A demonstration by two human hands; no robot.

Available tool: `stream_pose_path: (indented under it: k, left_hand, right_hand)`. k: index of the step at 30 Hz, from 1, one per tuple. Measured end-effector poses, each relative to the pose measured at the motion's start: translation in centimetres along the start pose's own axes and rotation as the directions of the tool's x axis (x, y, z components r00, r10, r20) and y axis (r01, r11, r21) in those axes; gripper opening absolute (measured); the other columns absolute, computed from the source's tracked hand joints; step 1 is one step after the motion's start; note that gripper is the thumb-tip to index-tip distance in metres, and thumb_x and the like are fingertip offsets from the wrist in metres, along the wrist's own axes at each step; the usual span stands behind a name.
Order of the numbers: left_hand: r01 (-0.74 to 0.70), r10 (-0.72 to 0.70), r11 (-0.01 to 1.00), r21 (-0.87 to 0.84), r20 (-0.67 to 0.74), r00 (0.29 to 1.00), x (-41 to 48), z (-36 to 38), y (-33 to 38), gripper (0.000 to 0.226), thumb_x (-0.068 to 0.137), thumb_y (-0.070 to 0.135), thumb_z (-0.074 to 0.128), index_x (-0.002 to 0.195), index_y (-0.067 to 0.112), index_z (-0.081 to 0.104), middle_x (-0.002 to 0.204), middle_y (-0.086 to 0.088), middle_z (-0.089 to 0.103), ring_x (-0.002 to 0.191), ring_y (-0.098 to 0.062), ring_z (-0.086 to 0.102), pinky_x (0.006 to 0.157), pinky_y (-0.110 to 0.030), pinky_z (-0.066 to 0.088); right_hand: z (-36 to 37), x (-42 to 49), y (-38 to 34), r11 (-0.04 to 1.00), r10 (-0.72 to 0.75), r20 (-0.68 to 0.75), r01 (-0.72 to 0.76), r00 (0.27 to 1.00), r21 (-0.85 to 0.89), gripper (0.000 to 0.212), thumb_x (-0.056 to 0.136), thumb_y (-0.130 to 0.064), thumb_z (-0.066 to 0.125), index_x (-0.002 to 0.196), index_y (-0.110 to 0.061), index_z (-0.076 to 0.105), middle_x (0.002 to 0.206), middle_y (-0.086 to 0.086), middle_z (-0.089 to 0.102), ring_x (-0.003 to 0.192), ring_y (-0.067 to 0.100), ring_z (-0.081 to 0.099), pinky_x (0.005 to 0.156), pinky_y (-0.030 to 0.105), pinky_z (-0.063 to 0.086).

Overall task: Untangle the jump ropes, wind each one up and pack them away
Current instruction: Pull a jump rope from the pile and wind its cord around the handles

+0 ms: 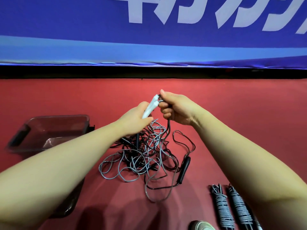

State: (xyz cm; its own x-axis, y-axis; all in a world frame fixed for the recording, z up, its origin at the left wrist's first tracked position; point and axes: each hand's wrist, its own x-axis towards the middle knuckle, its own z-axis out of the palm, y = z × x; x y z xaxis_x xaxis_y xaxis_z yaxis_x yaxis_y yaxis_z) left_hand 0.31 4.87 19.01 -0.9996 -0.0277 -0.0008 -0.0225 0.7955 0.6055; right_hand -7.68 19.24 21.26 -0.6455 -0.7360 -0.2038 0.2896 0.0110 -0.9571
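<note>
A tangle of grey and black jump ropes (142,156) lies on the red floor below my hands. My left hand (134,120) grips two white handles (151,106) held together, raised above the pile. My right hand (174,108) holds the cords where they leave those handles; a grey and a black cord hang from it into the pile. A black handle (184,169) lies at the pile's right edge. Two wound-up ropes with grey cord (222,208) (240,208) lie side by side at the lower right.
A dark see-through plastic bin (49,130) stands on the floor at the left, partly behind my left forearm. A blue banner (149,39) with white lettering runs along the back. The toe of a shoe (201,225) shows at the bottom edge.
</note>
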Motion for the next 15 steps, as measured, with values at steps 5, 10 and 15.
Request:
stream_pose_path:
  k: [5,10,15]
  left_hand:
    - [0.014,-0.024,0.998,-0.054,-0.173,0.985,0.6,0.3,0.0,0.017,0.099,0.022,0.041,0.113,0.012,0.045,0.084,-0.006,0.056,0.078,-0.027,0.052,0.064,-0.035,0.038]
    - [0.069,-0.077,0.997,-0.041,-0.241,0.968,0.7,0.1,-0.8,0.030,0.100,0.025,0.040,0.126,0.011,0.048,0.098,-0.013,0.061,0.091,-0.031,0.057,0.076,-0.039,0.043]
    - [0.037,-0.057,0.997,-0.070,-0.317,0.947,0.9,0.2,-1.2,0.030,0.100,0.025,0.041,0.125,0.010,0.050,0.093,-0.006,0.058,0.085,-0.024,0.052,0.070,-0.033,0.036]
  right_hand:
    - [0.4,0.0,-0.1,0.996,-0.013,0.045,0.017,0.999,-0.087,0.031,0.103,-0.027,0.029,0.084,-0.015,0.051,0.054,-0.006,0.046,0.047,0.008,0.038,0.058,0.023,0.038]
    - [-0.6,-0.1,0.2,0.939,0.010,0.032,0.002,0.999,-0.343,0.035,0.101,-0.034,0.034,0.085,-0.017,0.059,0.058,-0.007,0.041,0.054,0.009,0.033,0.058,0.021,0.033]
    - [-0.7,0.3,1.6,0.985,0.045,0.040,-0.038,0.998,-0.167,0.030,0.102,-0.028,0.031,0.089,-0.018,0.056,0.063,-0.008,0.038,0.059,0.007,0.033,0.058,0.019,0.034]
